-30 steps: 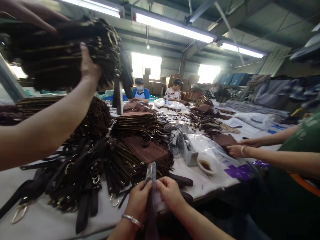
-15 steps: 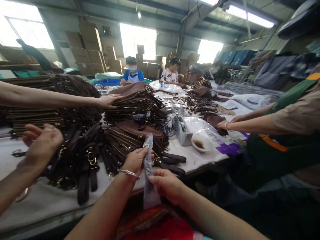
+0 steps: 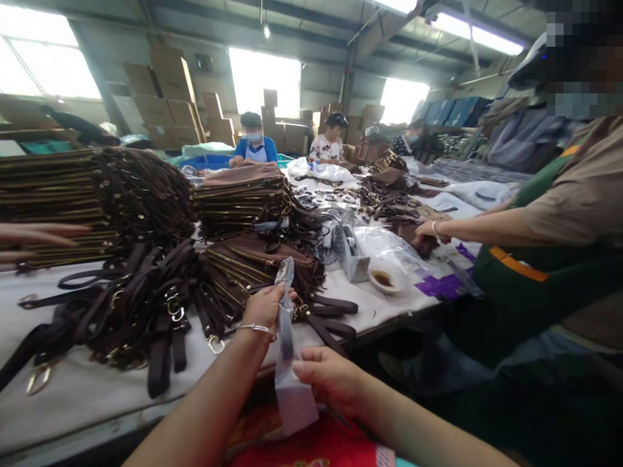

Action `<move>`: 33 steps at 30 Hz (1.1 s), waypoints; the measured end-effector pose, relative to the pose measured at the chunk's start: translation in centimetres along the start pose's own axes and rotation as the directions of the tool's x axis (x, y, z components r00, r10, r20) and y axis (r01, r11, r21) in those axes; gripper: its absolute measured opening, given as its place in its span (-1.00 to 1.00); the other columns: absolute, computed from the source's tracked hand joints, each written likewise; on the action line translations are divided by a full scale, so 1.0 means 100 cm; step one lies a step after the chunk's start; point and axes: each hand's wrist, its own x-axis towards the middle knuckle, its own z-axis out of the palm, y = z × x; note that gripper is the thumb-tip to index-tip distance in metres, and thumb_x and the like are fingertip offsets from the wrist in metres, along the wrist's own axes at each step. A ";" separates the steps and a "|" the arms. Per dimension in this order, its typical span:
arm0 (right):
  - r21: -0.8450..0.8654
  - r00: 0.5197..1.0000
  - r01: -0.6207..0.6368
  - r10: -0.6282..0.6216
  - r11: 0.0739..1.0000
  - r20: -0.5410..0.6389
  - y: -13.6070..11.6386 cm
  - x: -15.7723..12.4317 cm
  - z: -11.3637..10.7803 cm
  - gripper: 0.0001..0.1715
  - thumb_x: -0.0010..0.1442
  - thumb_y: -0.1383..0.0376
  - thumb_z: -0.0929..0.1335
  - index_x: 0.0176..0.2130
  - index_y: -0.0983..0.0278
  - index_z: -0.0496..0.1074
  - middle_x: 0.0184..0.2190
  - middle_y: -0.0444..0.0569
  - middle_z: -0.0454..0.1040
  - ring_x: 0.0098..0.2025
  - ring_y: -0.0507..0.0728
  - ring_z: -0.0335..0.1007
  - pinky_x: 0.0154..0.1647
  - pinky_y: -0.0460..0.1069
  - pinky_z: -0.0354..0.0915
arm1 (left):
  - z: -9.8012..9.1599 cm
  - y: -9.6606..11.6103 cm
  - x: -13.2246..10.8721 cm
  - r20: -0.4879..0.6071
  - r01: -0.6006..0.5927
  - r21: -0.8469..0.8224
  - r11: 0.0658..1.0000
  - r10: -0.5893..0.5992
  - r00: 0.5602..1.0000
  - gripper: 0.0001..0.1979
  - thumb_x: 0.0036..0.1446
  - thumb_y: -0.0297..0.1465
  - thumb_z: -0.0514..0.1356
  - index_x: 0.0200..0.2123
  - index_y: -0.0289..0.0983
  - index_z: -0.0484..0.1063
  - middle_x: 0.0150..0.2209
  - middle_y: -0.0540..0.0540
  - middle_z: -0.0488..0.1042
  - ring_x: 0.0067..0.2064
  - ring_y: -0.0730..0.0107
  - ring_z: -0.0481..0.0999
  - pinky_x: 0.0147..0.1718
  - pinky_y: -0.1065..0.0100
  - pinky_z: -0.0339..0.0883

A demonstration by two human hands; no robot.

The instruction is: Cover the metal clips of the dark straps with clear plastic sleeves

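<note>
A narrow translucent plastic sleeve hangs between my hands, with a dark strip showing through its middle. My left hand, with a silver bangle at the wrist, pinches the sleeve near its upper end. Lower down, my right hand is closed on the sleeve's right edge between thumb and fingers. Just beyond my left hand lies a stack of brown zipped pouches. To the left, dark brown straps with gold-coloured clasps lie in a heap on the white-covered table.
Taller pouch stacks stand at the left, where a co-worker's hand reaches in. A tape dispenser and a bowl of brown liquid sit right of centre. At the right stands a co-worker in a green apron.
The sleeve's lower end has spread wider and come into fuller view. At the left, a co-worker's arms have drawn back, leaving one hand at the edge. The view has shifted slightly.
</note>
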 end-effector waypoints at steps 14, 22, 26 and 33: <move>0.077 0.951 0.177 -0.150 0.981 -0.272 -0.009 0.060 0.011 -0.55 -0.25 0.13 0.55 -0.47 0.40 0.43 -0.63 -0.06 0.45 -0.62 0.02 0.30 -0.56 -0.07 0.18 | -0.004 -0.012 0.002 -0.039 -0.031 -0.003 1.000 0.031 0.999 -0.91 0.04 -0.44 0.29 -0.37 -0.38 0.50 -0.43 -0.15 0.58 -0.46 0.41 0.56 -0.53 0.43 0.43; 0.038 0.917 0.227 -0.201 0.973 -0.345 0.011 0.060 0.004 -0.59 -0.26 0.19 0.55 -0.49 0.38 0.38 -0.65 -0.06 0.45 -0.64 0.02 0.30 -0.58 -0.08 0.18 | -0.019 -0.012 -0.016 0.078 0.100 -0.011 0.995 -0.099 0.992 -0.75 0.11 -0.28 0.25 -0.24 -0.36 0.47 -0.32 -0.25 0.60 -0.37 0.28 0.60 -0.50 0.35 0.47; 0.093 0.929 0.228 -0.188 0.969 -0.319 0.016 0.055 0.008 -0.56 -0.28 0.23 0.55 -0.42 0.40 0.40 -0.59 -0.01 0.51 -0.58 0.06 0.38 -0.50 -0.05 0.26 | -0.037 -0.029 -0.038 0.136 0.149 0.007 0.989 -0.148 0.980 -0.59 -0.01 -0.13 0.32 -0.26 -0.37 0.48 -0.37 -0.27 0.60 -0.36 0.16 0.61 -0.48 0.29 0.48; -0.030 0.916 0.226 -0.223 0.974 -0.333 0.033 0.054 0.008 -0.47 -0.25 0.19 0.55 -0.36 0.32 0.29 -0.64 -0.15 0.46 -0.62 0.04 0.35 -0.54 -0.07 0.24 | -0.050 -0.052 -0.042 0.022 0.031 0.040 0.999 -0.032 0.999 -0.64 -0.10 -0.14 0.37 -0.37 -0.33 0.51 -0.41 -0.20 0.61 -0.30 0.15 0.60 -0.40 0.29 0.46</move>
